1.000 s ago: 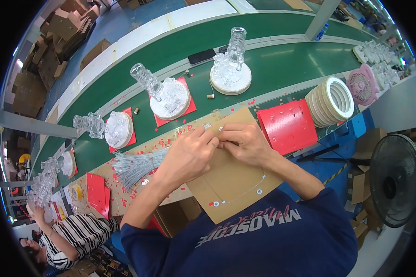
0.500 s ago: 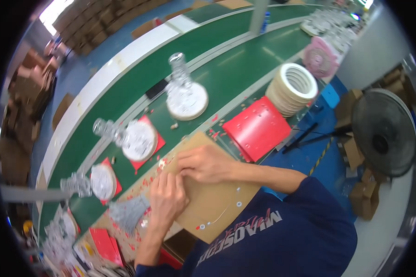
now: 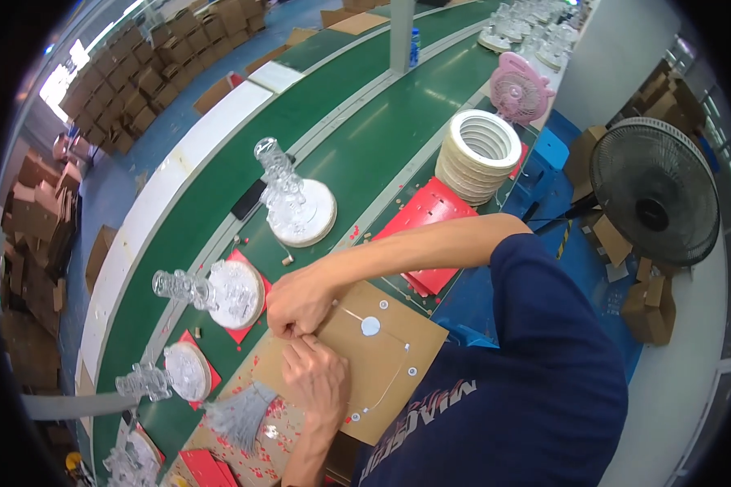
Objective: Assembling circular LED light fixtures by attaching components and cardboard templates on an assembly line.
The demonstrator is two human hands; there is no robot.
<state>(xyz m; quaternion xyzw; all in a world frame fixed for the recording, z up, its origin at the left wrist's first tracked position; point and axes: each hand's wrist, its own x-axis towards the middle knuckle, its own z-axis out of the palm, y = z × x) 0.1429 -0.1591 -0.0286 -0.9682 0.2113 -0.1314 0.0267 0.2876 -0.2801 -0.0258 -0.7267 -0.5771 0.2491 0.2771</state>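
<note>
A square brown board (image 3: pixel 382 357) lies tilted in front of me, its near corner by my shirt. Small round washers, a pale blue disc (image 3: pixel 370 325) and a thin white wire show on its face. My right hand (image 3: pixel 304 296) reaches across from the right and bends down at the board's far left edge, fingers closed. Just nearer, my left hand (image 3: pixel 317 380) rests on the board's left part, its closed fingertips meeting the right ones. Whatever is pinched there is hidden. Beside my left hand a bundle of grey strands (image 3: pixel 240 415) lies among red scraps.
Lamp-like pieces with clear stems and round white bases (image 3: pixel 304 213) stand along the green conveyor (image 3: pixel 365 146). Red sheets (image 3: pixel 430 219) lie beyond my right forearm, beside stacked white rings (image 3: pixel 479 154). A pink fan (image 3: pixel 518 88) and a black standing fan (image 3: pixel 654 195) are at the right.
My right hand has shifted left along the board and turned downward, its elbow raised. The board's disc and more washers are now uncovered. The whole view has swung somewhat.
</note>
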